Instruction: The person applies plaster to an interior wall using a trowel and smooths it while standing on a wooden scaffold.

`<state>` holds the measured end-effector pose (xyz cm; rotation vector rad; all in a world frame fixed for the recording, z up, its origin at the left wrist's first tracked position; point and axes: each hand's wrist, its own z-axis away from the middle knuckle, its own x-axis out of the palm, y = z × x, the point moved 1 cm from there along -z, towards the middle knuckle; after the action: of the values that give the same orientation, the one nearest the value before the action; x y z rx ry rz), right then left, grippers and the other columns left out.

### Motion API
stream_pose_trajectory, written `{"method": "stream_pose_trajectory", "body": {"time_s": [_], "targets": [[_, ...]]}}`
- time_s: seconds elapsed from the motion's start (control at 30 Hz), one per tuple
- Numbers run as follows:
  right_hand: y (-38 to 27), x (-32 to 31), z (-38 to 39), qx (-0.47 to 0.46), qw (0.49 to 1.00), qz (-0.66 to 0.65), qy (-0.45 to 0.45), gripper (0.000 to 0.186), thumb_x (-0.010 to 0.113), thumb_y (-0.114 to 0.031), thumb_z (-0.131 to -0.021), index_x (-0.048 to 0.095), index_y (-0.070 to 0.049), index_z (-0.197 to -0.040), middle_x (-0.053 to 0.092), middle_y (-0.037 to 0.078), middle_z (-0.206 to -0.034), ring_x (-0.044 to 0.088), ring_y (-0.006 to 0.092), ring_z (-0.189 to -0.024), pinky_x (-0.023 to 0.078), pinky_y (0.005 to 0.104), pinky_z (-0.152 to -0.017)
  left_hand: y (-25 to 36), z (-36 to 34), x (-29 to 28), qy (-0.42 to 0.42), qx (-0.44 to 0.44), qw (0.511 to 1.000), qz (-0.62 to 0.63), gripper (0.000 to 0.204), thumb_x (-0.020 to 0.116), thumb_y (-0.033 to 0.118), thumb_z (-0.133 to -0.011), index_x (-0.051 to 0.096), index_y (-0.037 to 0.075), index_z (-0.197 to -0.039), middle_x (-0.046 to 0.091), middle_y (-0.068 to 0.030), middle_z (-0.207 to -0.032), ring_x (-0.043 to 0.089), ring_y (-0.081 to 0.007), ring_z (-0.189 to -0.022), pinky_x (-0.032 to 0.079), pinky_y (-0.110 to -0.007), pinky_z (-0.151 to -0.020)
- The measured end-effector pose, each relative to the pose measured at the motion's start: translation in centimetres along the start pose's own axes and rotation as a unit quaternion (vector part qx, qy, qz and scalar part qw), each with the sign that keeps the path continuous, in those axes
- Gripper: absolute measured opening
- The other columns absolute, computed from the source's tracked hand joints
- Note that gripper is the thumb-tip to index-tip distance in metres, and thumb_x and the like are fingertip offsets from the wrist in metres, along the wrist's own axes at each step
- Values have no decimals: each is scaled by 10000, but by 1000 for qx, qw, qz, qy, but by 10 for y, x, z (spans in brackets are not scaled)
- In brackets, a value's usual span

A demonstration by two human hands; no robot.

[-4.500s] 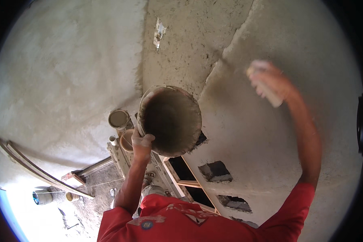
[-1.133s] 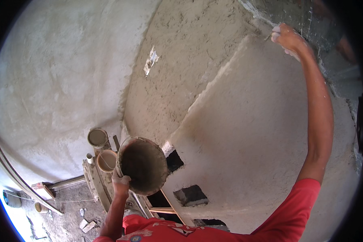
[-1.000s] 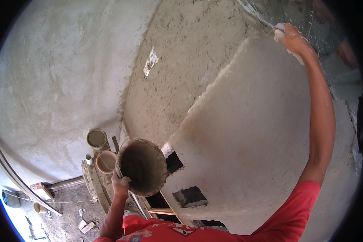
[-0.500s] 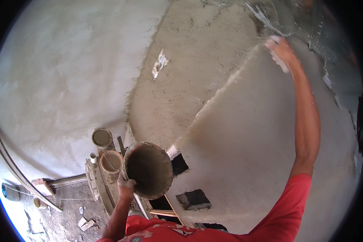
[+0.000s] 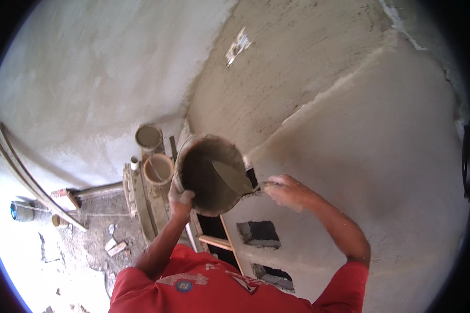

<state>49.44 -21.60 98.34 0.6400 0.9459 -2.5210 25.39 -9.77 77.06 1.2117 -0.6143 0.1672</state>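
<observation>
My left hand (image 5: 181,202) grips the near-left rim of a round, mortar-crusted bucket (image 5: 212,204), which is tilted so its dark inside shows. In my right hand (image 5: 287,191) is a trowel (image 5: 232,177), held by its handle. The trowel's blade lies over the bucket's mouth, its tip toward the middle. Grey-brown mortar coats the inside walls; how much lies at the bottom is hard to make out in the shadow. Beside the bucket rises a wall with a rough, brownish plaster patch (image 5: 292,57) bordering a smoother grey area (image 5: 376,130) along a slanting ridge.
Left of the bucket, two pails (image 5: 149,136) (image 5: 159,169) and a white cup (image 5: 134,163) stand on wooden planks (image 5: 143,201). Square openings (image 5: 259,234) pierce the wall lower down. Long curved-looking boards (image 5: 28,180) lean at the left. Rubble (image 5: 115,248) lies on the ground far below.
My right hand has come down from high on the wall to the bucket, and the trowel blade now shows over its mouth. My left hand still holds the rim; the view has shifted.
</observation>
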Motion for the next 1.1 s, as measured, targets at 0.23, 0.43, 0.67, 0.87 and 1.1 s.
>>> {"method": "stream_pose_trajectory", "body": {"time_s": [0.23,0.43,0.67,0.87,1.1], "targets": [[-14,64,-32,-35,962,-263,-62,469,570,-74,-818,429,23,-1255,587,139,-830,606,195,-591,508,340,-480,10,-20,16,11,71,997,8,594,533,6,-702,470,-37,-1291,601,-81,-1112,565,-160,-1022,441,-290,-932],[-14,69,-99,-6,983,-174,60,444,635,-74,-801,485,50,-1200,612,142,-812,636,215,-592,502,371,-456,21,-15,34,20,41,997,-58,563,526,-1,-718,468,-36,-1277,608,-76,-1090,575,-149,-981,460,-277,-893],[-34,88,-122,-205,912,249,253,363,619,-116,-818,531,69,-1117,660,244,-883,686,354,-792,563,407,-676,53,-35,19,-83,90,984,-128,546,519,-2,-708,504,-38,-1252,638,-93,-1029,591,-136,-929,485,-278,-832],[-50,74,-109,-313,786,517,131,266,572,-82,-848,573,6,-1099,646,190,-880,684,358,-762,561,446,-717,87,-73,15,-159,99,966,-179,551,518,12,-704,518,-54,-1252,651,-96,-970,582,-128,-895,487,-275,-813],[-38,12,-76,-291,715,605,196,423,540,-99,-851,550,-58,-1272,625,164,-921,658,275,-749,557,385,-649,91,-88,32,-167,102,956,-216,546,537,26,-692,541,-38,-1234,664,-105,-963,595,-160,-884,489,-304,-824]]}}
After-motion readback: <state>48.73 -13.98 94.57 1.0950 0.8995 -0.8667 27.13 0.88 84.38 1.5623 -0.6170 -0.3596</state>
